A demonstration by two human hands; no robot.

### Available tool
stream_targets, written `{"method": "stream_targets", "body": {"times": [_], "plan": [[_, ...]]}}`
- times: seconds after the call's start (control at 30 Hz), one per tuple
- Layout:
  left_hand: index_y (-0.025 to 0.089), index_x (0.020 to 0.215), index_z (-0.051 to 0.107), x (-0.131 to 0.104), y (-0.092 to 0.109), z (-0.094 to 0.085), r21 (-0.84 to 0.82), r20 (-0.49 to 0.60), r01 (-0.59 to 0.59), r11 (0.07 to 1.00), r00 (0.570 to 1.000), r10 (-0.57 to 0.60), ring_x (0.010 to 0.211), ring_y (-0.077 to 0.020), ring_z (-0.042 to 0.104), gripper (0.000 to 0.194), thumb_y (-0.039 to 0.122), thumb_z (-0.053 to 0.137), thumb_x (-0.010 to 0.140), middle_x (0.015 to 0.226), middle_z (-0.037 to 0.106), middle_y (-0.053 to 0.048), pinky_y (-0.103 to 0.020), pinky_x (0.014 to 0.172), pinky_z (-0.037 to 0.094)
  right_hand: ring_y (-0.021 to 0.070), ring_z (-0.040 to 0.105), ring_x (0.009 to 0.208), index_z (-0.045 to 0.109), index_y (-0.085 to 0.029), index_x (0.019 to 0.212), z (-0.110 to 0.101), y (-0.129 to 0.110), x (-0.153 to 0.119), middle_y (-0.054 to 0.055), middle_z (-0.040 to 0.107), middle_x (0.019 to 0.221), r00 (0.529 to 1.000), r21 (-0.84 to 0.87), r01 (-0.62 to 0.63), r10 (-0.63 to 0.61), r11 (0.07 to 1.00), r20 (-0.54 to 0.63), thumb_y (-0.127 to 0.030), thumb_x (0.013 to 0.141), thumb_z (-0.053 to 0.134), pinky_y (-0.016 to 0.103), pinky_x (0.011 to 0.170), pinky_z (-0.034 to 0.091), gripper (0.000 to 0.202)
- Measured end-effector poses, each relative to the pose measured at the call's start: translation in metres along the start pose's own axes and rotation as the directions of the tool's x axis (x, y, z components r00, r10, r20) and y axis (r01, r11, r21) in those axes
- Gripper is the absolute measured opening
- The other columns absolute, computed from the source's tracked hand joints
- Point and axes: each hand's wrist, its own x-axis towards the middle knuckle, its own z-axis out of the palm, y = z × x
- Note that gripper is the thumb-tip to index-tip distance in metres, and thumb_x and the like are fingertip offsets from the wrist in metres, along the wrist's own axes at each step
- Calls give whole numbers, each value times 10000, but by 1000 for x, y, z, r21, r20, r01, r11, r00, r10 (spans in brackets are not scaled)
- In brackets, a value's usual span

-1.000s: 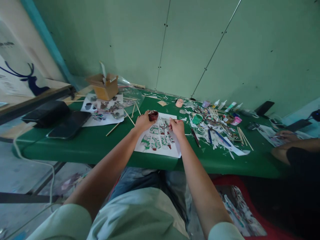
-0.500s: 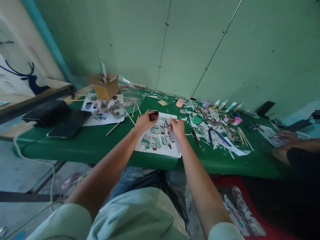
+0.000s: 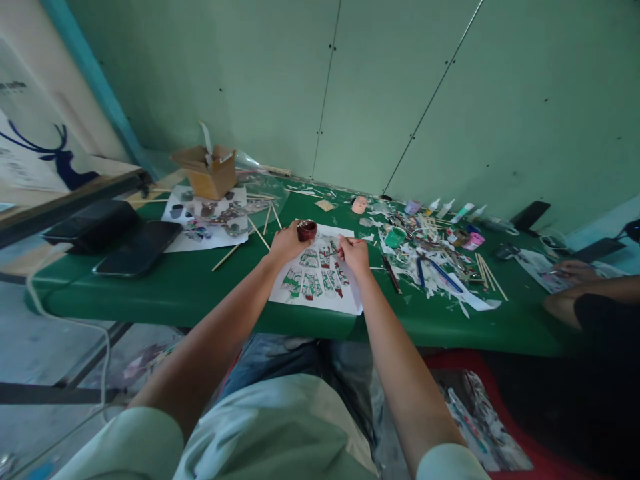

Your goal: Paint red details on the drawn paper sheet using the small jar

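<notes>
A white sheet (image 3: 325, 303) printed with patterned pieces, partly coloured green and dark red, lies on the green table in front of me. My left hand (image 3: 287, 243) is closed around a small dark-red paint pot (image 3: 307, 231) at the sheet's upper left edge. Pinched in my right hand (image 3: 354, 253) is a thin reddish paintbrush (image 3: 359, 241), its tip over the upper right printed pieces. The fingers partly hide the brush and the drawing beneath.
A cardboard box (image 3: 213, 175), a black phone (image 3: 139, 249) and another sheet (image 3: 173, 233) stand or lie to the left. Right of my sheet spread paper scraps, an open green paint pot (image 3: 395, 237), blue-handled tools (image 3: 443, 273) and glue bottles (image 3: 445, 209). Another person's hand (image 3: 573, 270) works at far right.
</notes>
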Motion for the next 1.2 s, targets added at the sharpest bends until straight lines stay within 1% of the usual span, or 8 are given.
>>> {"method": "stream_targets", "body": {"times": [0.2, 0.37, 0.47, 0.63, 0.73, 0.9, 1.1, 1.2], "plan": [[171, 1260, 367, 0, 0, 1, 1, -8, -1, 1000, 1000, 1, 1084, -309, 538, 651, 483, 551, 719, 1169, 580, -145, -404, 902, 374, 89, 451, 332, 520, -185, 493, 0, 2, 1, -21, 513, 395, 1000, 53, 1, -1, 999, -2, -486, 724, 550, 206, 369, 354, 381], [164, 1267, 361, 0, 0, 0, 13, 10, 1, 1000, 1000, -1, 1074, -311, 543, 665, 488, 552, 719, 1167, 581, -149, -404, 895, 378, 83, 425, 316, 525, -182, 483, -1, 1, 0, -28, 488, 364, 1000, 4, 9, -9, 1000, 6, -474, 730, 550, 208, 374, 350, 383], [174, 1263, 365, 0, 1, -1, 20, 9, 12, 1000, 1000, -12, 1083, -305, 541, 654, 486, 554, 721, 1172, 582, -141, -393, 899, 379, 88, 445, 331, 519, -184, 489, 0, -1, 0, -24, 509, 385, 1000, 30, -5, 5, 1000, 0, -464, 732, 552, 212, 382, 360, 371], [177, 1261, 369, 0, 1, 0, 16, 10, 14, 1000, 1000, -14, 1079, -303, 543, 652, 487, 558, 719, 1169, 584, -144, -395, 903, 375, 86, 422, 315, 515, -186, 475, 0, -1, 0, -27, 483, 363, 1000, 21, 3, -3, 1000, 0, -473, 731, 552, 216, 374, 352, 387], [169, 1258, 371, 0, 1, 0, 11, 6, 7, 1000, 1000, -7, 1082, -304, 541, 649, 483, 555, 721, 1169, 581, -149, -398, 902, 373, 88, 439, 327, 513, -186, 486, 0, -1, 0, -23, 500, 384, 1000, 50, -10, 11, 999, -13, -484, 730, 551, 214, 376, 357, 387], [164, 1255, 374, -1, 1, -1, 6, 4, 1, 1000, 1000, -1, 1070, -307, 546, 649, 481, 554, 719, 1156, 588, -146, -400, 896, 376, 82, 418, 313, 520, -181, 484, -1, 1, 1, -23, 484, 366, 1000, 6, 12, -12, 1000, 9, -486, 732, 546, 203, 365, 346, 394], [166, 1252, 380, -1, 1, -1, 7, 3, -1, 1000, 1000, 1, 1068, -309, 547, 643, 481, 552, 719, 1156, 588, -147, -401, 890, 380, 89, 446, 330, 517, -182, 489, -1, 0, 1, -14, 501, 385, 1000, 68, -20, 21, 997, -14, -482, 723, 562, 203, 362, 353, 383], [164, 1248, 382, 0, 1, -1, 10, 5, -6, 1000, 1000, 6, 1059, -311, 552, 641, 489, 546, 720, 1144, 593, -147, -403, 885, 383, 87, 429, 317, 523, -180, 478, -1, 0, 0, -16, 492, 369, 1000, 36, 2, -2, 999, -1, -469, 723, 565, 208, 361, 352, 381]]}}
